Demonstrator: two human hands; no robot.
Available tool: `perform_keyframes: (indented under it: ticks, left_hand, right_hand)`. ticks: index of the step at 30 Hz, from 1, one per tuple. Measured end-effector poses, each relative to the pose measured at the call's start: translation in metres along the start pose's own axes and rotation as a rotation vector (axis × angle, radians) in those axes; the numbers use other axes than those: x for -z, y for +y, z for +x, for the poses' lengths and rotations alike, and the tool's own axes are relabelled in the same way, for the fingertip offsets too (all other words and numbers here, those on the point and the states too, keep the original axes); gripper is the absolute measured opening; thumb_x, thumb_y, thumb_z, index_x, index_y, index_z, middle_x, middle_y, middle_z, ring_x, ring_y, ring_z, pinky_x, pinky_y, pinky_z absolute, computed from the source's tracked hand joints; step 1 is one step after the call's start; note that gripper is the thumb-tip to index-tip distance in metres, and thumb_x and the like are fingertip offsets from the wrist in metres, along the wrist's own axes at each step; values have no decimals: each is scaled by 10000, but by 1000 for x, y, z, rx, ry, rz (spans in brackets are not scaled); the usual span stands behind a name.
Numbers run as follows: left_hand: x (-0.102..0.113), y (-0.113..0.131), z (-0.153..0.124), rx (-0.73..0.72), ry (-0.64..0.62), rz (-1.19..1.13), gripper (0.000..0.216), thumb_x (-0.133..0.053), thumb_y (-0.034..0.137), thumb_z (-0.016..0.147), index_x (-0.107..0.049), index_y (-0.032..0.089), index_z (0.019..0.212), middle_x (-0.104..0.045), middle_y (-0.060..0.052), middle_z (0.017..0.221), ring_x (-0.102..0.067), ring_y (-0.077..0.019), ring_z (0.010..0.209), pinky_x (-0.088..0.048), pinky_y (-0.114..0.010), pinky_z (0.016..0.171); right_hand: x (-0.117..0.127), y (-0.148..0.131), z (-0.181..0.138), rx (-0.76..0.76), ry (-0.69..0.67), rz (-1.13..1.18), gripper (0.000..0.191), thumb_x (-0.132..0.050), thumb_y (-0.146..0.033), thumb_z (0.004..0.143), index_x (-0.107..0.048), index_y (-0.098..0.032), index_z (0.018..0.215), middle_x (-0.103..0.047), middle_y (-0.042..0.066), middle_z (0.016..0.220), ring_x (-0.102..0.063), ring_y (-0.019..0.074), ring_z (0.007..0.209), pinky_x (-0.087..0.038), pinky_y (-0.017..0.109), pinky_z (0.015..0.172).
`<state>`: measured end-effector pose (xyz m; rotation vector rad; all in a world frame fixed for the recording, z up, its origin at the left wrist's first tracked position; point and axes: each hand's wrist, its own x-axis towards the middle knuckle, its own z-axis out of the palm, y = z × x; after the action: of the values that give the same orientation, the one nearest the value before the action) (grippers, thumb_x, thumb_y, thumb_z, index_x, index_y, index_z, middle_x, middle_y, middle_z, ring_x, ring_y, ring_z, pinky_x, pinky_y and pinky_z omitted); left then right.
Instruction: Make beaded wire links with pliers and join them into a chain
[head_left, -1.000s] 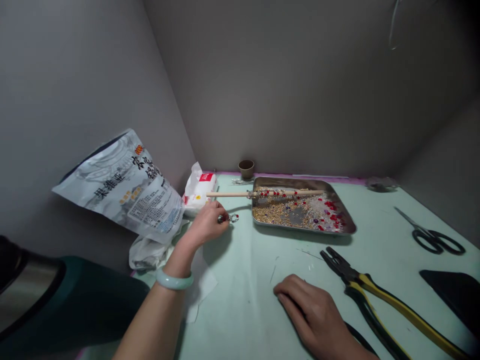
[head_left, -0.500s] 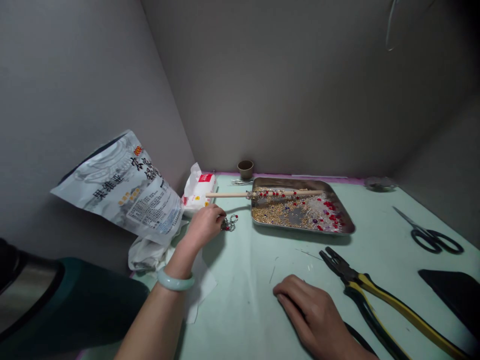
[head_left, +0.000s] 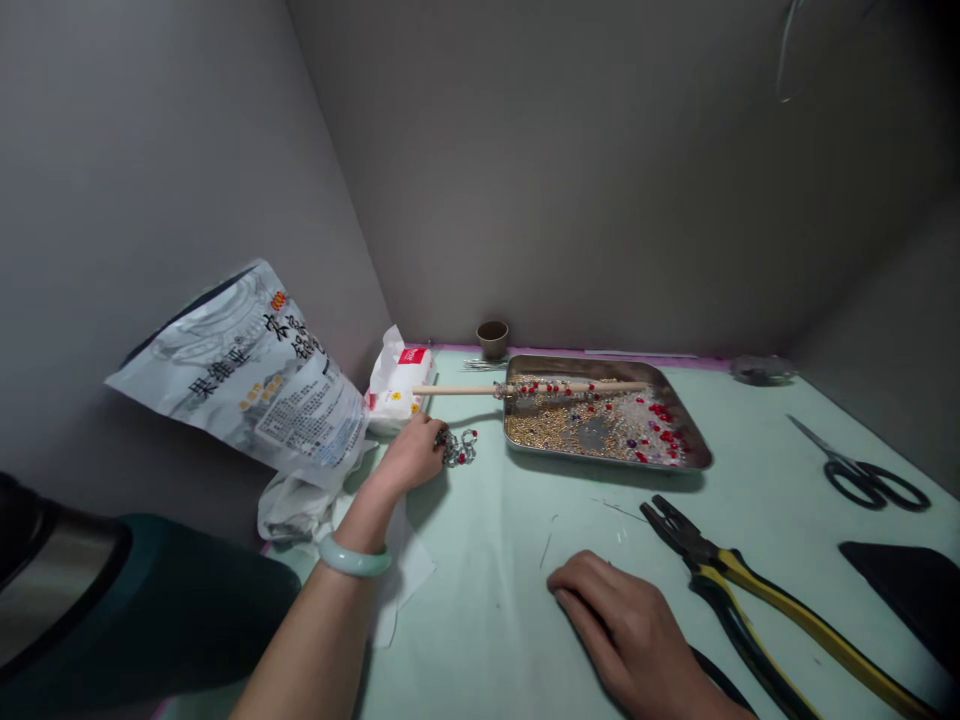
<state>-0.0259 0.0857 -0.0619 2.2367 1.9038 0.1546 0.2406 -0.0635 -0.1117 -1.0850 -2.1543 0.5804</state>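
My left hand (head_left: 411,456), with a pale jade bangle (head_left: 354,556) at the wrist, reaches to the left of the tray. Its curled fingers are at a small pile of beaded rings (head_left: 460,448), clear and dark beads with a few red ones; the fingertips are partly hidden. Resting on the table at the lower middle, my right hand (head_left: 630,630) is loosely closed, and nothing shows in it. Combination pliers (head_left: 697,550) with yellow and black handles lie right of it. Thin wire pieces (head_left: 546,548) lie just beyond its fingers.
A metal tray (head_left: 600,462) holds gold, clear and red beads; a wooden stick (head_left: 457,391) with beadwork lies across it. Behind are a small brown cup (head_left: 492,338) and a tissue pack (head_left: 401,390). Scissors (head_left: 855,472) lie right. A silver pouch (head_left: 262,390) and dark green bottle (head_left: 180,590) stand left.
My left hand has shifted slightly down and left against the pile, and more of the beaded rings shows beside the fingers. My right hand has stayed in place.
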Motion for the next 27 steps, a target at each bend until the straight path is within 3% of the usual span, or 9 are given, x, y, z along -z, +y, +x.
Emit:
perform_keyframes:
  ticks: [9, 16, 19, 23, 27]
  left_hand:
    - [-1, -1, 4, 2, 78, -155, 225, -527, 139, 770, -621, 158, 974, -641, -93, 929, -591, -213, 871, -453, -320, 769]
    - [-4, 0, 6, -141, 124, -182, 348, -475, 69, 786, -657, 159, 1068, -639, -106, 1056, -584, -216, 979, -434, -325, 880]
    - [-4, -1, 6, -91, 139, -195, 327, -493, 56, 762, -664, 156, 1021, -649, -103, 1034, -602, -207, 925, -454, -311, 829]
    - [-3, 0, 6, -33, 128, -186, 205, -534, 80, 747, -675, 154, 875, -671, -78, 861, -614, -197, 816, -460, -301, 763]
    - [0, 4, 5, -23, 207, -254, 169, -549, 102, 755, -652, 166, 874, -677, -50, 812, -605, -174, 766, -452, -287, 733]
  right_hand:
    - [0, -1, 0, 5, 15, 14, 147, -434, -149, 910, -568, -206, 929, -591, 41, 795, -573, 153, 687, -429, 264, 624]
    - [0, 0, 0, -4, 12, -1, 147, -436, -153, 908, -572, -206, 924, -593, 39, 790, -576, 155, 687, -431, 266, 624]
    - [0, 0, 0, -1, 8, 8, 148, -434, -150, 910, -570, -205, 929, -594, 41, 795, -577, 155, 696, -432, 268, 628]
    - [-1, 1, 1, -2, 8, 17, 149, -432, -147, 911, -567, -205, 936, -595, 44, 802, -576, 154, 696, -433, 268, 628]
    - [-1, 0, 1, 3, 14, 12, 146, -433, -145, 910, -565, -206, 931, -594, 43, 797, -576, 154, 691, -432, 266, 620]
